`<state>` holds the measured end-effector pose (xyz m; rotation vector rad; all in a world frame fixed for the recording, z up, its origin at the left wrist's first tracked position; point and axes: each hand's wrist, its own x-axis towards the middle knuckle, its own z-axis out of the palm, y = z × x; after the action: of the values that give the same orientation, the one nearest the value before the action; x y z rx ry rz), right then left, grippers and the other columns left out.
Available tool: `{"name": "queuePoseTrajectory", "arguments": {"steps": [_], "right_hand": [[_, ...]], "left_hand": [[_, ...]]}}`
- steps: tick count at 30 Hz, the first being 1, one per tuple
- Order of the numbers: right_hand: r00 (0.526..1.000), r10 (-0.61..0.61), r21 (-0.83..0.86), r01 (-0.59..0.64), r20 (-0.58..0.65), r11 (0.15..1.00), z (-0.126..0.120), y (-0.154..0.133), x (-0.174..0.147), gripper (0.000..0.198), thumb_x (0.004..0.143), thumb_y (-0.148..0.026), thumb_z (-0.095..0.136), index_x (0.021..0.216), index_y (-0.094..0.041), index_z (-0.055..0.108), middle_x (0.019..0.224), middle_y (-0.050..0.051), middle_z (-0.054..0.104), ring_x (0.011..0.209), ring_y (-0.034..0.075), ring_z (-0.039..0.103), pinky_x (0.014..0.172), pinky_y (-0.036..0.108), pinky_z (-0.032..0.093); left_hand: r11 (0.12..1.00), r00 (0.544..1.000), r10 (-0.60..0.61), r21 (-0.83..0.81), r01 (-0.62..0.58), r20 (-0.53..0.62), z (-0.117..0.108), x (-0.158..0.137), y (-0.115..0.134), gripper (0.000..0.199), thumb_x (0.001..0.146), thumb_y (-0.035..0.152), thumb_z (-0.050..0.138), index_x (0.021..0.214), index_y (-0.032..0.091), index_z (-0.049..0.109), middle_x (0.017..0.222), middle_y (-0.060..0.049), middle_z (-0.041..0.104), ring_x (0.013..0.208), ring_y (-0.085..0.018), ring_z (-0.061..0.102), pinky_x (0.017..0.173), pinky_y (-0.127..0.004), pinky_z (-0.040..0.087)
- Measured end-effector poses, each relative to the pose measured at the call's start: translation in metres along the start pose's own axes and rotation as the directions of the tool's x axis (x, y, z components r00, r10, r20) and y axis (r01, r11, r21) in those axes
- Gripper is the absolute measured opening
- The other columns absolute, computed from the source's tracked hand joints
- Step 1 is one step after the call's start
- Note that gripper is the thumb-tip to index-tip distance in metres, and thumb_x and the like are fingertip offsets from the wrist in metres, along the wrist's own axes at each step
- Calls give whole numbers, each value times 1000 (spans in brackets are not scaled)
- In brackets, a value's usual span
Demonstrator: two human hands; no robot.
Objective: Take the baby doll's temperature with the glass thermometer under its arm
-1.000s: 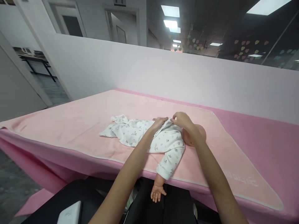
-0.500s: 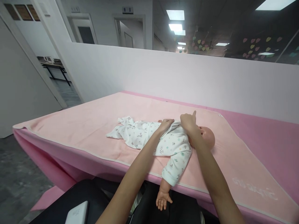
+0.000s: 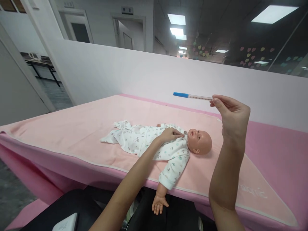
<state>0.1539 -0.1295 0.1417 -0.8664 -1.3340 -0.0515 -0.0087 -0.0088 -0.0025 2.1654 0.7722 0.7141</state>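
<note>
A baby doll (image 3: 201, 142) lies on its back on the pink blanket, its head to the right. It wears a white printed outfit (image 3: 134, 139), and its near arm hangs over the table edge. My left hand (image 3: 169, 134) rests on the doll's chest, fingers closed on the cloth by the collar. Raised above and right of the doll's head, my right hand (image 3: 232, 115) pinches one end of a glass thermometer (image 3: 199, 97). The thermometer is held roughly level, with a blue cap (image 3: 180, 95) at its left end.
The pale pink blanket (image 3: 79, 128) covers a table with a darker pink cloth (image 3: 271, 138) beneath. Behind it stands a white half wall (image 3: 144, 73) with glass above. A white flat object (image 3: 66, 223) lies on a black surface at lower left.
My right hand has left the doll's collar area and risen to the right, now showing the thermometer. My left hand has shifted up the chest toward the collar. The doll's face is uncovered.
</note>
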Motion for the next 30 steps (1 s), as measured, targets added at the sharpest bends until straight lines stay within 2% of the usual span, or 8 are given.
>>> {"name": "queuePoseTrajectory", "arguments": {"steps": [6, 11, 15, 20, 22, 25, 27, 30], "right_hand": [[1000, 23, 65, -22, -15, 998, 1, 1, 1, 20, 72, -35, 65, 85, -20, 67, 77, 0, 67, 69, 13, 62, 72, 34, 53], [998, 38, 12, -39, 54, 999, 7, -13, -9, 22, 74, -34, 62, 88, -19, 68, 82, 1, 68, 71, 14, 63, 70, 32, 54], [970, 155, -199, -117, 187, 973, -19, -9, -37, 21, 71, -35, 64, 83, -20, 70, 81, 2, 70, 75, 17, 64, 73, 35, 53], [834, 545, -463, -454, 80, 762, -92, 36, -115, 28, 65, -44, 64, 79, -20, 71, 79, 6, 71, 74, 24, 65, 72, 36, 52], [751, 660, -538, -548, 22, 640, -118, 55, -151, 30, 63, -47, 62, 76, -21, 71, 82, 7, 71, 78, 27, 65, 73, 37, 51], [706, 702, -690, -556, -96, 464, -140, 71, -190, 34, 66, -51, 55, 76, -23, 70, 84, 7, 71, 80, 29, 64, 68, 39, 51], [733, 674, -811, -450, -96, 373, -141, 73, -203, 34, 71, -48, 48, 78, -22, 70, 85, 9, 70, 79, 30, 63, 66, 41, 50], [859, 511, -915, -192, 18, 355, -117, 68, -201, 35, 77, -37, 40, 81, -17, 69, 96, 15, 66, 87, 32, 59, 76, 46, 47]], "left_hand": [[993, 997, 75, 90, -72, -29, 1, 0, 2, 23, 73, 36, 59, 85, 22, 73, 79, -3, 66, 67, -13, 53, 59, -22, 36], [984, 997, 9, -178, -22, -76, -2, 3, -3, 29, 69, 40, 64, 83, 16, 72, 78, -5, 65, 63, -13, 53, 54, -23, 37], [943, 990, -77, -332, 33, -119, -4, 6, -10, 37, 66, 43, 67, 86, 13, 71, 71, -7, 66, 63, -15, 54, 55, -25, 40], [909, 986, -77, -416, 7, -151, -5, 9, -12, 33, 63, 39, 69, 84, 14, 72, 83, -8, 68, 73, -17, 56, 63, -26, 41], [913, 988, -90, -407, 30, -129, -6, 8, -10, 31, 63, 37, 68, 83, 14, 72, 72, -5, 66, 65, -14, 53, 58, -24, 38], [919, 988, -112, -388, 64, -102, -8, 6, -4, 29, 63, 34, 66, 83, 14, 72, 48, 1, 54, 47, -9, 39, 47, -23, 28], [917, 989, -115, -393, 68, -98, -9, 4, -1, 28, 63, 31, 65, 83, 13, 72, 42, 3, 47, 43, -6, 30, 45, -23, 22], [911, 989, -112, -407, 64, -95, -9, 3, 2, 26, 63, 28, 63, 81, 12, 72, 43, 4, 45, 42, -5, 25, 43, -23, 19]]}}
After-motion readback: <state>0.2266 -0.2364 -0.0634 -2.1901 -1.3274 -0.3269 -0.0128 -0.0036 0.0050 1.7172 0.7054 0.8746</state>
